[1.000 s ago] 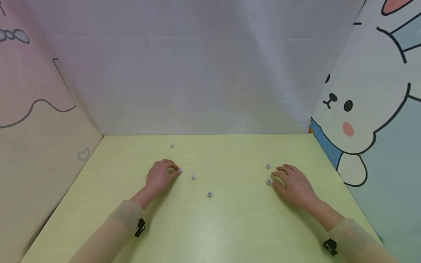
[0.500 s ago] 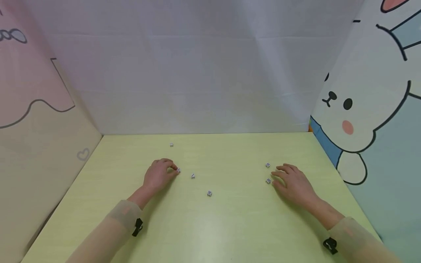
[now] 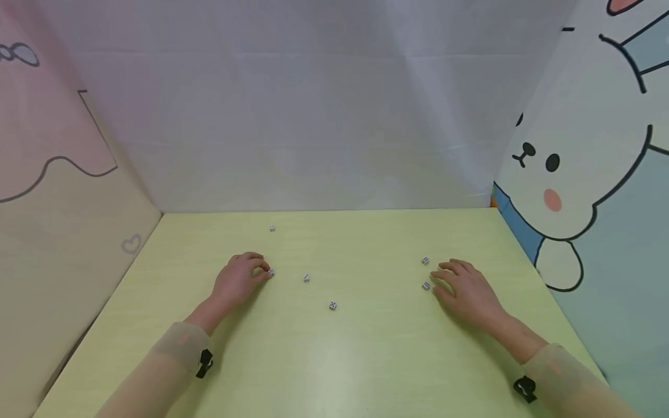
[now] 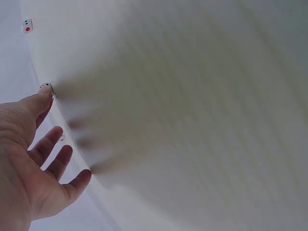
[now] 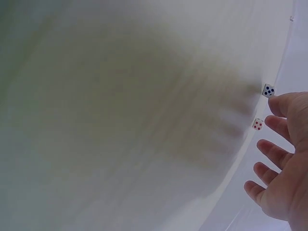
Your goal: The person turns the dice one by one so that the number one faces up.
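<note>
My left hand (image 3: 237,280) pinches a small white die (image 3: 271,271) between thumb and forefinger, low over the table, on the left side. In the left wrist view the thumb tip covers part of this die (image 4: 46,88), while the other fingers are spread. My right hand (image 3: 467,293) lies on the right side with fingers loosely spread, holding nothing. Just left of its fingertips are two dice, a farther one (image 3: 425,260) and a nearer one (image 3: 425,285). In the right wrist view the thumb tip is right at a die with blue pips (image 5: 268,90); another shows red pips (image 5: 258,124).
On the pale yellow table (image 3: 366,360) one die (image 3: 306,278) lies right of the left hand, and another (image 3: 333,306) nearer the middle. A further die (image 3: 272,228) sits toward the back edge. A white backdrop (image 3: 313,128) and printed side panels (image 3: 622,244) enclose the table.
My left hand has moved a little to the left with the pinched die, away from the die on its right. The right hand has stayed in place.
</note>
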`<state>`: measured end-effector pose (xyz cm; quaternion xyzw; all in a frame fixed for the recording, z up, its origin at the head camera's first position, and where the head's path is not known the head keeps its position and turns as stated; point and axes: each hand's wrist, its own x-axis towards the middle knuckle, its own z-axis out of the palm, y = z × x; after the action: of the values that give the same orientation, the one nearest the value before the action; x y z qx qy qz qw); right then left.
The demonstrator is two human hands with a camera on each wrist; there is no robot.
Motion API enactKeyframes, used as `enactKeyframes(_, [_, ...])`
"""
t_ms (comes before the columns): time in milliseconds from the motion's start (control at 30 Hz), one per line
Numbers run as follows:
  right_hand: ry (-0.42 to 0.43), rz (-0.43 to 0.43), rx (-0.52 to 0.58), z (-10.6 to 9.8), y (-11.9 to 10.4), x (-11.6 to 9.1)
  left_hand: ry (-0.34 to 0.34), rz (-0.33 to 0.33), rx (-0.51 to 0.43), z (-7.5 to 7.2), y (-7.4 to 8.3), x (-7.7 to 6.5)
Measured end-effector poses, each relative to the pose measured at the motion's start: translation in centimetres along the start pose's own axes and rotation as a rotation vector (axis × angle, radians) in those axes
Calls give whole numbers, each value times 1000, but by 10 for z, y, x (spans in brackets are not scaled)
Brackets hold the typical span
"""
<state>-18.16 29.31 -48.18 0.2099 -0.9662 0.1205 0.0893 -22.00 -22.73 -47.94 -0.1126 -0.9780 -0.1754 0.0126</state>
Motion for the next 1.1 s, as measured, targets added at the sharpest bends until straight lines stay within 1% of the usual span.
enactKeyframes(133, [7, 5, 11, 0, -1, 2, 10, 7, -12, -1, -7, -4])
enactKeyframes(367, [13, 5, 41, 0, -4, 6, 25, -4, -53, -1, -14, -12])
enactKeyframes(500, [17, 8, 65, 1, -5, 8, 34, 0, -66, 1, -16, -12])
enactKeyframes(700, [15, 15, 67, 4, -6, 10, 33, 11, -93, 3, -17, -8])
enactKeyframes(900, [-6, 39, 67, 4, -5, 7, 27, 16, -150, 7, -18, -6])
enactKeyframes(1100, [-3, 30, 71, 2, -7, 5, 18, 4, -200, 8, -20, -6])
